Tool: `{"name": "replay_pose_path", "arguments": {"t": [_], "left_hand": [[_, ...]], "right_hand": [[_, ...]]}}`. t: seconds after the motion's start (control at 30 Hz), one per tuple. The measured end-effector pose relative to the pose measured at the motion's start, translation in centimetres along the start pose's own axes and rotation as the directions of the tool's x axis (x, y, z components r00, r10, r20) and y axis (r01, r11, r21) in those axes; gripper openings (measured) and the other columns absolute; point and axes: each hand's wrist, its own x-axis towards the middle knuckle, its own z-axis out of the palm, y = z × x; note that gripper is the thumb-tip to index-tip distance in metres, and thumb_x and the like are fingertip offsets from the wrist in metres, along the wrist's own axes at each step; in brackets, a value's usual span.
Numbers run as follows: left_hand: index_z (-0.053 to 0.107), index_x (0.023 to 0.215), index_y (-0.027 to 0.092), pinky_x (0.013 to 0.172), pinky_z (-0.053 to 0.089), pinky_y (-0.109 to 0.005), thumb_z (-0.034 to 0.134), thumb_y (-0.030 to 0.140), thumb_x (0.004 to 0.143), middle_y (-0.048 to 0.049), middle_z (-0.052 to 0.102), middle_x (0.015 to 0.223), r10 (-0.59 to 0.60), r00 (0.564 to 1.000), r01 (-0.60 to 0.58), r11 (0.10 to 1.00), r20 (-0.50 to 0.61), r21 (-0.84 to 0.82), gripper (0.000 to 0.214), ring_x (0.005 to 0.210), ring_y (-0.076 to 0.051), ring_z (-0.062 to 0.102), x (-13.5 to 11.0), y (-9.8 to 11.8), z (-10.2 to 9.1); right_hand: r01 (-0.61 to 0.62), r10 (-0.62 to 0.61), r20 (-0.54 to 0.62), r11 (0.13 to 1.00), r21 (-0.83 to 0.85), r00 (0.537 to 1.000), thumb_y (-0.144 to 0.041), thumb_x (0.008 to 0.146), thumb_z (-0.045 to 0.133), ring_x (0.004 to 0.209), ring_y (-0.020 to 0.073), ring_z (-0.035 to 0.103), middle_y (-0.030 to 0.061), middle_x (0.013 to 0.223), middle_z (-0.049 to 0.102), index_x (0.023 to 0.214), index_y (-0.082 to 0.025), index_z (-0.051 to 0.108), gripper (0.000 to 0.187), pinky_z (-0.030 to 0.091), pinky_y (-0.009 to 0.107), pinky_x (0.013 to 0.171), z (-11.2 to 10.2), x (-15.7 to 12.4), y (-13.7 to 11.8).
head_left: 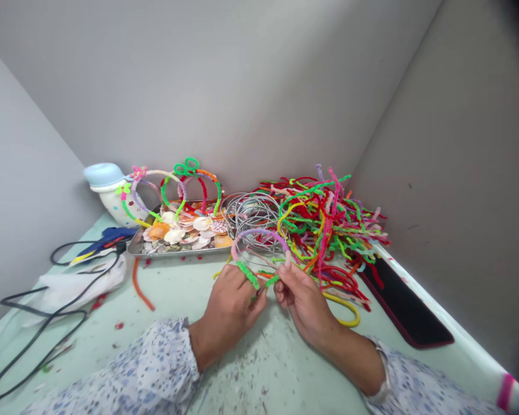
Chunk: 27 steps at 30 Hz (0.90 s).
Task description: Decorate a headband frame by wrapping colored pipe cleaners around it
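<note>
My left hand and my right hand meet over the pale green table, both closed. Between them they hold a headband wrapped in pink and lilac pipe cleaner, arching up away from me. A green pipe cleaner lies across my left fingers and runs to my right fingertips, where both hands pinch it against the band's lower end.
A heap of coloured pipe cleaners lies behind my right hand, bare wire headbands beside it. A metal tray holds shells and finished headbands. A glue gun with black cable lies left; a dark phone right. Walls enclose the corner.
</note>
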Motion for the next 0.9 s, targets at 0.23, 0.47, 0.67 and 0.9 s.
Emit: {"name": "replay_pose_path", "arguments": {"t": [0.23, 0.47, 0.67, 0.9], "left_hand": [[0.060, 0.081, 0.017, 0.071, 0.041, -0.032, 0.058, 0.014, 0.082, -0.0046, 0.063, 0.077, -0.136, 0.991, 0.136, 0.988, -0.003, -0.067, 0.004, 0.077, -0.020, 0.056, 0.1, 0.0, 0.2], [0.056, 0.083, 0.018, 0.073, 0.042, -0.032, 0.061, 0.023, 0.082, -0.0022, 0.058, 0.081, -0.411, 0.908, 0.419, 0.893, 0.083, -0.161, 0.006, 0.079, -0.019, 0.053, 0.6, -0.4, 0.3], [0.052, 0.100, 0.018, 0.082, 0.042, -0.033, 0.063, 0.021, 0.080, -0.0048, 0.054, 0.097, -0.496, 0.850, 0.455, 0.861, -0.178, -0.228, 0.023, 0.092, -0.019, 0.051, 0.7, -0.4, -0.5], [0.065, 0.081, 0.018, 0.060, 0.041, -0.022, 0.057, 0.019, 0.085, 0.0003, 0.058, 0.067, -0.340, 0.919, 0.395, 0.789, 0.201, -0.470, 0.010, 0.062, -0.012, 0.052, 0.0, 1.6, -0.6]], "right_hand": [[-0.010, 0.010, 0.003, 0.998, 0.057, 1.000, -0.043, 0.078, 0.069, 0.050, 0.0066, 0.048, -0.0037, 0.059, 0.055, 0.072, -0.017, 0.057, 0.030, 0.037, 0.017, 0.046, 0.2, 0.2, -0.2], [0.040, -0.026, -0.087, 0.985, 0.170, 0.996, -0.040, 0.074, 0.074, 0.053, 0.0079, 0.052, -0.0025, 0.062, 0.058, 0.077, -0.018, 0.060, 0.027, 0.040, 0.017, 0.046, 0.0, 0.6, -0.5], [0.087, -0.063, -0.116, 0.972, 0.219, 0.991, -0.035, 0.075, 0.073, 0.057, 0.0087, 0.053, -0.0018, 0.065, 0.059, 0.078, -0.018, 0.062, 0.021, 0.043, 0.018, 0.050, -0.1, 0.9, -0.4], [0.086, -0.060, -0.105, 0.961, 0.262, 0.993, -0.032, 0.075, 0.074, 0.060, 0.0096, 0.055, -0.0011, 0.067, 0.062, 0.079, -0.018, 0.063, 0.018, 0.045, 0.019, 0.054, -0.1, 0.9, -0.5]]}}
